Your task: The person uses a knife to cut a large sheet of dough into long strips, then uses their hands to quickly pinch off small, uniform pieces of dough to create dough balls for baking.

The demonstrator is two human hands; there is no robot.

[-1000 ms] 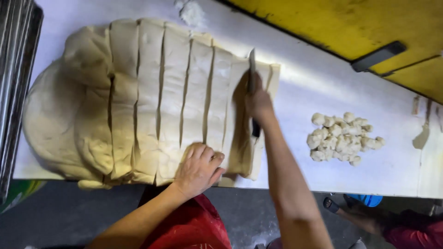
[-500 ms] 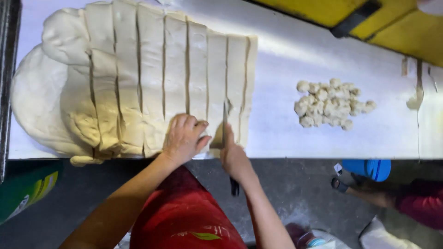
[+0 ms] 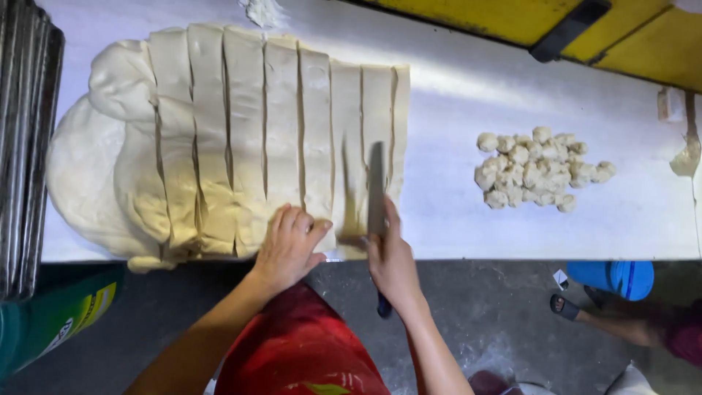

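Pale dough slab (image 3: pixel 241 139) fills frame centre; left hand (image 3: pixel 289 245) presses flat, open, on its near edge, right hand (image 3: pixel 391 263) grips a knife (image 3: pixel 376 190) laid on the strips.

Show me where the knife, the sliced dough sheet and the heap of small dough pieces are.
knife (image 3: pixel 376 186), head view, middle of blade
sliced dough sheet (image 3: pixel 281 124), head view, a middle strip
heap of small dough pieces (image 3: pixel 537 168), head view, heap's centre

left hand (image 3: pixel 289 245) flat, right hand (image 3: pixel 391 256) gripping

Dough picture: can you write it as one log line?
left hand: pressing dough sheet | right hand: knife on strips | dough pieces: piled right
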